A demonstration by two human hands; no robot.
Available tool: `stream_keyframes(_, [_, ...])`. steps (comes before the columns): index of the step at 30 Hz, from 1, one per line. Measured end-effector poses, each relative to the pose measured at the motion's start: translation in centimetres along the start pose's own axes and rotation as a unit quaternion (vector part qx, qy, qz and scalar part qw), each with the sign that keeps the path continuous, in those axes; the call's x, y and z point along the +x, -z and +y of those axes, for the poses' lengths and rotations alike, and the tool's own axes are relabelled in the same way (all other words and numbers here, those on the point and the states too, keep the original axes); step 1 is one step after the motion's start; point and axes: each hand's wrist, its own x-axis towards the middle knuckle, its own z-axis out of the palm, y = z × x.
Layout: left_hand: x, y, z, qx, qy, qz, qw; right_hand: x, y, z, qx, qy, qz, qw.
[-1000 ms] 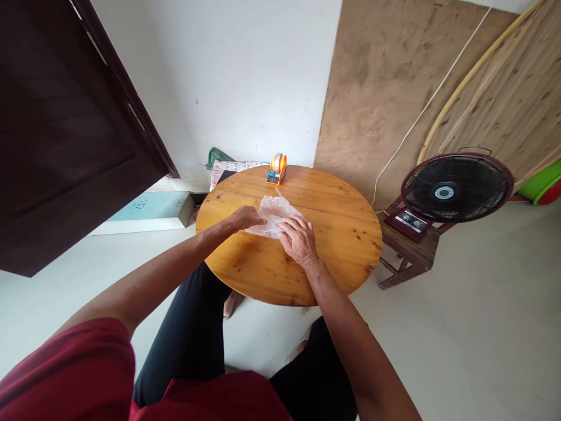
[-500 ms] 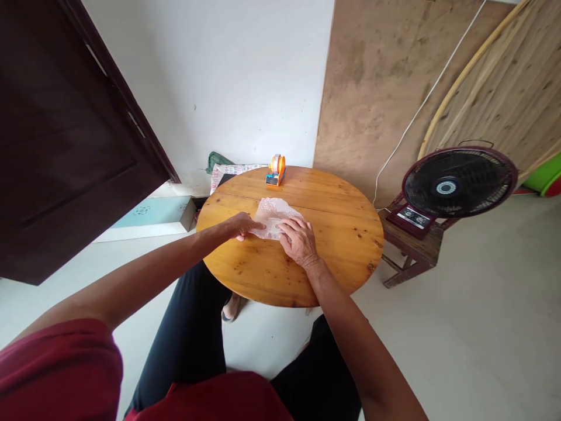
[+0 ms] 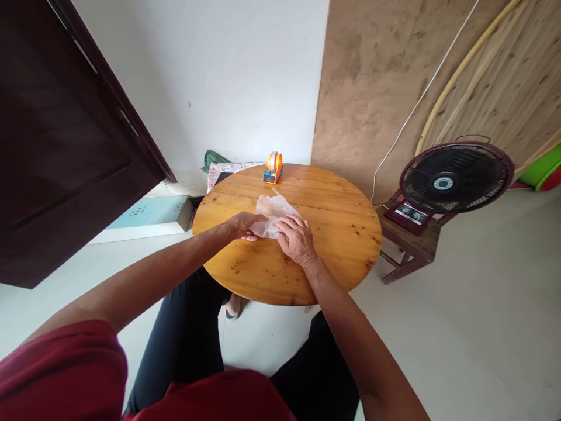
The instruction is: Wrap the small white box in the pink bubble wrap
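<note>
A crumpled, see-through sheet that looks like bubble wrap (image 3: 277, 206) lies on the round wooden table (image 3: 337, 251), its far edge slightly raised. My left hand (image 3: 244, 227) pinches its left side, thumb on top and fingers curled below. From the right, my right hand (image 3: 298, 238) rests palm down over the sheet's near right part with its fingers stretched out. Whether anything is wrapped within the sheet I cannot tell. Beyond it, near the table's far edge, stands an orange and blue tape dispenser (image 3: 273, 168) carrying a roll of tape.
A black fan (image 3: 456, 178) sits on a wooden stool (image 3: 409, 248) to the right. On the floor at left lies a pale blue and white box (image 3: 144, 219), near a dark door (image 3: 65, 146). A white wall (image 3: 219, 82) rises behind the table.
My left hand has turned slightly, with its fingers now further under the sheet. The sheet's left and far parts have bunched up. My right hand stays on it.
</note>
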Motion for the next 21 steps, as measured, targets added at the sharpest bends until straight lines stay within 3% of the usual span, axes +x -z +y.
stream_keyframes(11, [0.1,-0.2,0.3,0.016,-0.019,-0.011,1.0,0.0,0.1,0.0,-0.001,-0.003,-0.003,1.0])
stream_keyframes(21, [0.2,-1.9,0.8,0.066,-0.06,0.049,0.995,-0.1,0.1,-0.2,0.007,-0.003,-0.014,1.0])
